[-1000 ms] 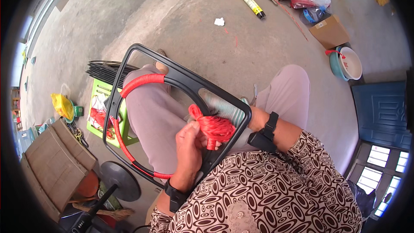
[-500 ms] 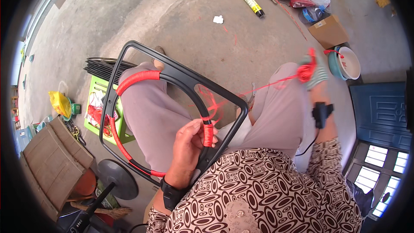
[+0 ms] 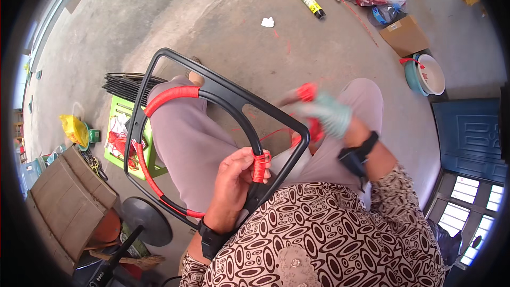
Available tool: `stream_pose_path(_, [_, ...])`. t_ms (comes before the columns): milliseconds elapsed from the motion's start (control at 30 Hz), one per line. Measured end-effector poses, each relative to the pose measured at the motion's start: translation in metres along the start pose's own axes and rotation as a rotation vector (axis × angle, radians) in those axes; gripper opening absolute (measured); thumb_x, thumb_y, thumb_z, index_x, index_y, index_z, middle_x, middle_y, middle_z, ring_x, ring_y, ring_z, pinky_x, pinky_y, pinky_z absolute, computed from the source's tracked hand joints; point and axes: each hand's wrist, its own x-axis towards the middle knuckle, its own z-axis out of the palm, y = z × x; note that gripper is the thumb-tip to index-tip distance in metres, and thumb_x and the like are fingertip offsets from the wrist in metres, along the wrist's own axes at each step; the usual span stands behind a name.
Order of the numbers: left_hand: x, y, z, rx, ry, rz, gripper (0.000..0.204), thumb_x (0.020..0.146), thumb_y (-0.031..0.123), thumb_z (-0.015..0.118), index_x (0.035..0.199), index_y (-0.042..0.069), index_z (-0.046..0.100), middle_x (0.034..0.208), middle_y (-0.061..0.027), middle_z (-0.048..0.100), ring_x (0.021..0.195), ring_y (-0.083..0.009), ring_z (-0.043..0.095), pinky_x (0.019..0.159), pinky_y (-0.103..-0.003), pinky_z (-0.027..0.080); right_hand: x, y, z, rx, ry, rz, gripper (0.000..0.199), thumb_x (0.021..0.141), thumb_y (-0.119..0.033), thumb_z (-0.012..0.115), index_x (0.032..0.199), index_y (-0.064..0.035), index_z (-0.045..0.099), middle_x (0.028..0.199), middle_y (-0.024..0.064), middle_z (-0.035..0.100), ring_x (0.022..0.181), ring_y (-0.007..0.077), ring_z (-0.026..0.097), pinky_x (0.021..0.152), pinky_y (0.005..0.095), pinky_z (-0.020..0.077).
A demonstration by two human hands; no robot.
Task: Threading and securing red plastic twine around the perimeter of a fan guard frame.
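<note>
black metal chair-back frame (image 3: 223,93) lying across lap, partly wrapped in red plastic cord (image 3: 260,166). left hand (image 3: 232,180) fingers clamped round inner curved bar, thumb right beside fresh cord wrap. right hand (image 3: 324,114) blurred, in pale glove, fingers closed on bunch of same red cord just past frame's right corner, thin strand running back toward wrap. green plastic stool (image 3: 123,138) on concrete floor (image 3: 223,26) to left.

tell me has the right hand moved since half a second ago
Yes. The right hand, blurred, has come back in from out by the basin toward the black frame.
</note>
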Motion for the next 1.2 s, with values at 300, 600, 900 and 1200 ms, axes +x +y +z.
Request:
stream_pose_path(300, [0.0,0.002,0.0,0.021,0.037,0.014,0.026,0.09,0.018,0.049,0.098,-0.005,0.058,0.083,-0.0149,0.064,0.065,-0.0182,0.062,0.062,-0.028,0.052,0.02,0.041,0.028,0.298,-0.367,0.244,0.023,0.085,-0.024,0.063,0.097,-0.0049,0.06,0.073,-0.0005,0.058,0.065,0.0058,0.053,0.057,0.022,0.0463])
stream_pose_path(600, [0.004,0.0,0.005,0.142,0.155,0.156,0.007,0.088,0.011,0.056,0.087,0.004,0.053,0.074,-0.0156,0.065,0.055,-0.0193,0.063,0.052,-0.027,0.053,-0.001,0.06,0.014,0.277,-0.061,0.345,0.02,0.085,-0.021,0.063,0.097,-0.0054,0.062,0.077,0.0047,0.063,0.059,0.0126,0.059,0.048,0.0263,0.0463])
stream_pose_path(900, [-0.001,0.002,0.013,0.202,0.128,0.162,0.007,0.088,0.007,0.053,0.085,0.001,0.052,0.076,-0.0137,0.065,0.059,-0.0148,0.063,0.057,-0.026,0.052,0.008,0.019,0.024,0.048,-0.4,-0.097,0.049,0.077,-0.014,0.071,0.122,-0.0041,0.054,0.107,0.0047,0.063,0.094,0.0098,0.057,0.083,0.0247,0.0471])
stream_pose_path(1200, [-0.001,-0.003,0.008,0.227,0.125,0.217,0.024,0.092,0.019,0.053,0.098,-0.004,0.057,0.079,-0.0115,0.065,0.061,-0.0163,0.062,0.056,-0.026,0.051,0.015,-0.026,0.061,0.641,-0.425,0.148,0.032,0.082,-0.025,0.065,0.104,-0.0024,0.057,0.095,0.0039,0.062,0.087,0.011,0.057,0.081,0.0252,0.0469])
